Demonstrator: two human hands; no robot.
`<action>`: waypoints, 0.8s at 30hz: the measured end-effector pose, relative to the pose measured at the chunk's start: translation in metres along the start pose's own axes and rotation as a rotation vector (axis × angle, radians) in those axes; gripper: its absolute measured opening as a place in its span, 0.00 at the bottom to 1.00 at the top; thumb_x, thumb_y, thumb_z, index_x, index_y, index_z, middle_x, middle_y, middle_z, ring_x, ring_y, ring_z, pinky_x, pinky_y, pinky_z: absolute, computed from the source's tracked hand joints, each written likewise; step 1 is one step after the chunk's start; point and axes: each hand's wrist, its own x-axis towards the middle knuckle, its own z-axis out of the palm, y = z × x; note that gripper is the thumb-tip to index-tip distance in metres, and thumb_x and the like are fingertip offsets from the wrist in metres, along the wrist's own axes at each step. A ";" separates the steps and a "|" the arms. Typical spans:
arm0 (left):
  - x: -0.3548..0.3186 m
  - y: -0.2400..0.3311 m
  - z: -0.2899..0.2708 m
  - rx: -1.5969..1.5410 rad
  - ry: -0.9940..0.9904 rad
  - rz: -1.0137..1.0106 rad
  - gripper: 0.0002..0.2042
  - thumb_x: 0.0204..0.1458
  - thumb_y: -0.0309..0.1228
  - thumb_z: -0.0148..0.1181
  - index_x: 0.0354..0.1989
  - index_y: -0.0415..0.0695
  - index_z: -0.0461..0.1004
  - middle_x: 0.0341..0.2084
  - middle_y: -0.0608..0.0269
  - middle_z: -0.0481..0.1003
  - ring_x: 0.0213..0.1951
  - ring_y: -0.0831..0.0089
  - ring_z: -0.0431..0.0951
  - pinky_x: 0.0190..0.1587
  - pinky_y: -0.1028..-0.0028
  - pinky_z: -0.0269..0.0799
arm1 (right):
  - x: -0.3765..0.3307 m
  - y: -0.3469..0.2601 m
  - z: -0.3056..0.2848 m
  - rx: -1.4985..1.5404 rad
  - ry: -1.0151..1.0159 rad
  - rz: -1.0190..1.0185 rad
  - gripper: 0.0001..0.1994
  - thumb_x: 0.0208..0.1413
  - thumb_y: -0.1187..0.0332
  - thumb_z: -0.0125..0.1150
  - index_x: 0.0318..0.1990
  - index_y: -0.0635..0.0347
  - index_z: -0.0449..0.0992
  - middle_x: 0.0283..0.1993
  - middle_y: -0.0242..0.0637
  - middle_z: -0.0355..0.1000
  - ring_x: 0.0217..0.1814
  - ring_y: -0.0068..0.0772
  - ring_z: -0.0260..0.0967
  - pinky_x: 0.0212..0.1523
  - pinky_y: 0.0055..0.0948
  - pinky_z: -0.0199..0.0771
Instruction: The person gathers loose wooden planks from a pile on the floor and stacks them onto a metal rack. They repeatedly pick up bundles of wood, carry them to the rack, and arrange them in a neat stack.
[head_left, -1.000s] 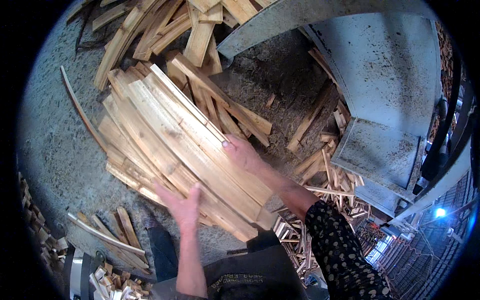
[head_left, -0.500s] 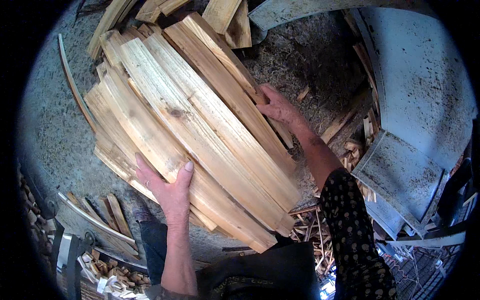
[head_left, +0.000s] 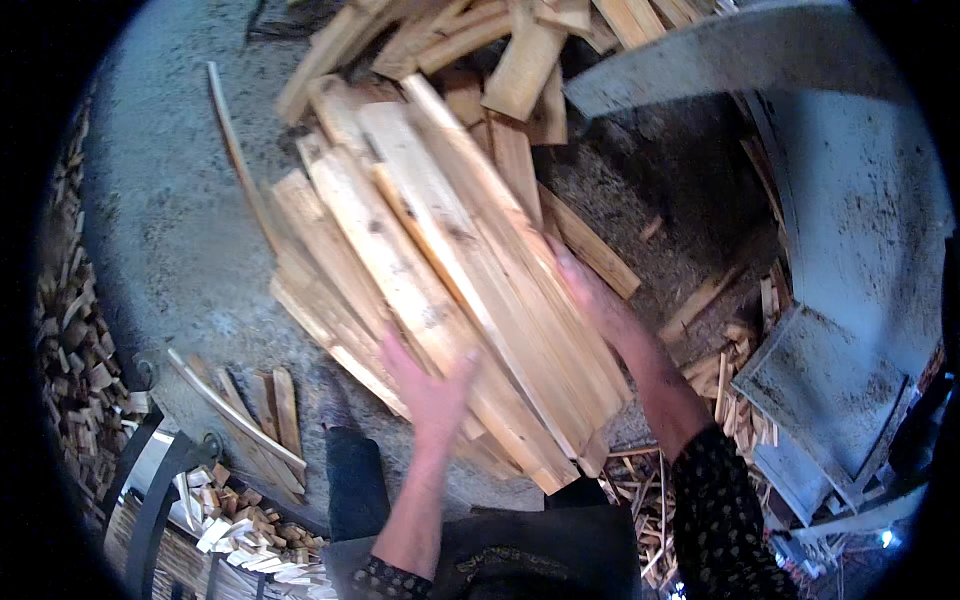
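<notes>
A fan of pale sawn wooden boards point(head_left: 445, 270) lies slanted in front of me, its near ends reaching toward my dark apron. On its near left side my left hand point(head_left: 430, 390) grips the boards, thumb on top and fingers apart from it. Along the right edge my right hand point(head_left: 592, 300) presses inward, its fingers blurred and partly hidden against the outermost board. The bundle is squeezed between both hands. Whether its underside touches the pile below is hidden.
More loose boards point(head_left: 525, 65) are heaped beyond the bundle. Blue-grey metal panels point(head_left: 850, 200) stand at the right, with a curved metal edge point(head_left: 735, 60) at the top. Split offcuts point(head_left: 245, 525) fill the lower left. A thin curved strip point(head_left: 235, 150) lies on the concrete floor point(head_left: 180, 220).
Both hands have moved closer together, and the boards between them are bunched narrower, the right ones tilting up. A board at the right now lies outside the bundle. The whole view has shifted.
</notes>
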 end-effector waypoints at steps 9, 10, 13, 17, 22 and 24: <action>-0.007 0.010 -0.041 -0.707 -0.072 -0.272 0.42 0.40 0.26 0.59 0.61 0.42 0.37 0.57 0.48 0.47 0.55 0.59 0.56 0.56 0.65 0.57 | -0.057 -0.035 0.048 0.099 -0.095 -0.035 0.43 0.46 0.52 0.54 0.62 0.67 0.37 0.63 0.54 0.42 0.66 0.40 0.40 0.62 0.34 0.41; -0.003 0.002 -0.048 -0.827 -0.081 -0.341 0.38 0.43 0.24 0.56 0.61 0.43 0.40 0.55 0.49 0.53 0.53 0.62 0.60 0.52 0.68 0.61 | -0.063 -0.023 0.058 0.133 -0.049 -0.065 0.43 0.46 0.52 0.54 0.62 0.67 0.38 0.62 0.54 0.43 0.65 0.40 0.41 0.62 0.34 0.42; 0.009 -0.017 -0.058 -0.840 -0.242 -0.463 0.35 0.44 0.24 0.55 0.60 0.42 0.43 0.50 0.52 0.60 0.51 0.64 0.63 0.52 0.69 0.61 | -0.070 -0.031 0.082 0.137 0.072 -0.053 0.41 0.45 0.55 0.56 0.60 0.68 0.42 0.59 0.51 0.50 0.61 0.39 0.49 0.60 0.34 0.47; 0.002 -0.002 -0.063 -0.750 -0.285 -0.367 0.33 0.44 0.25 0.56 0.58 0.41 0.46 0.47 0.53 0.63 0.48 0.65 0.65 0.50 0.68 0.63 | -0.075 -0.045 0.090 0.336 -0.005 0.104 0.38 0.42 0.64 0.56 0.60 0.65 0.44 0.56 0.47 0.54 0.59 0.36 0.50 0.59 0.34 0.50; -0.023 0.034 -0.102 -0.518 -0.379 -0.195 0.36 0.37 0.24 0.62 0.56 0.41 0.47 0.46 0.53 0.63 0.47 0.65 0.66 0.49 0.68 0.64 | -0.101 -0.073 0.113 0.386 -0.099 0.118 0.45 0.36 0.63 0.61 0.60 0.65 0.41 0.55 0.50 0.53 0.59 0.42 0.50 0.58 0.36 0.52; -0.021 0.017 -0.110 -0.674 -0.433 -0.289 0.36 0.37 0.24 0.62 0.56 0.41 0.48 0.46 0.53 0.63 0.48 0.65 0.65 0.50 0.67 0.64 | -0.110 -0.078 0.129 0.444 -0.056 0.139 0.45 0.33 0.67 0.63 0.60 0.65 0.41 0.54 0.50 0.54 0.59 0.41 0.52 0.58 0.36 0.54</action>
